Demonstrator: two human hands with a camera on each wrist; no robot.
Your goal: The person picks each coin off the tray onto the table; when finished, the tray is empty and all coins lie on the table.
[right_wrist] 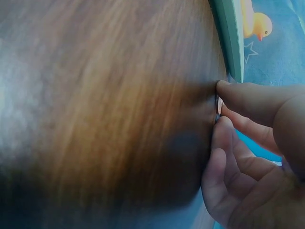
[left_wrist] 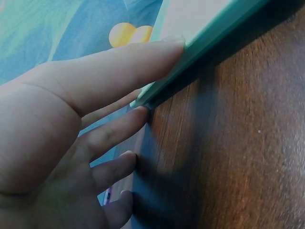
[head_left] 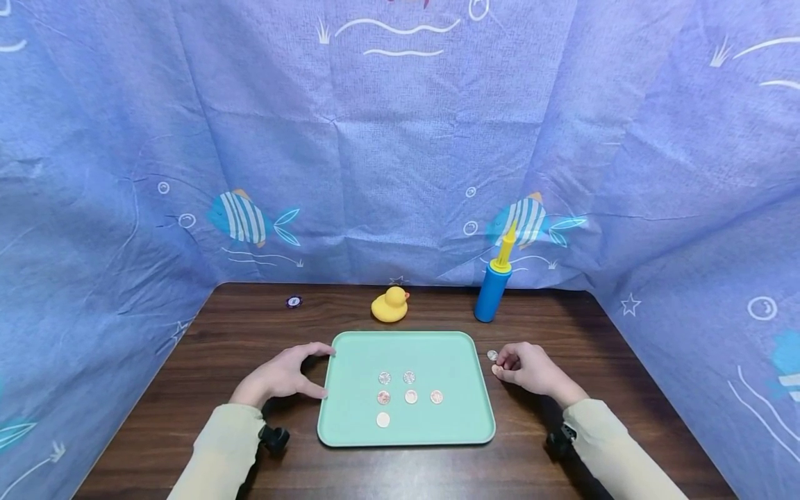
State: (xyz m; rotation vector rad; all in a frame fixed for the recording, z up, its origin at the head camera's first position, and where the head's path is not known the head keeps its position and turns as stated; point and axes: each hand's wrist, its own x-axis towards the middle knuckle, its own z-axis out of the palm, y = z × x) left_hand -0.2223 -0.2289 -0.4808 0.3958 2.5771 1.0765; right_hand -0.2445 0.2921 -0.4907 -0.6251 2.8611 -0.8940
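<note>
A small round silver coin (head_left: 492,355) lies on the dark wooden worktop (head_left: 237,333), just beside the right edge of a mint-green rounded rectangular plastic tray (head_left: 462,417). The right hand (head_left: 528,368) rests next to it, fingers curled, thumb and forefinger pinching a second coin (right_wrist: 219,105) against the worktop. Six coins (head_left: 410,396) lie in two rows and a single on the tray. The left hand (head_left: 281,378) grips the tray's left rim, thumb and fingers bracing its edge. Behind the tray stand a yellow rubber duck (head_left: 390,305) and a blue cylindrical hand pump with yellow handle (head_left: 494,285); a small dark round token (head_left: 294,301) lies far left, before the blue fish-patterned cloth (head_left: 400,160).
</note>
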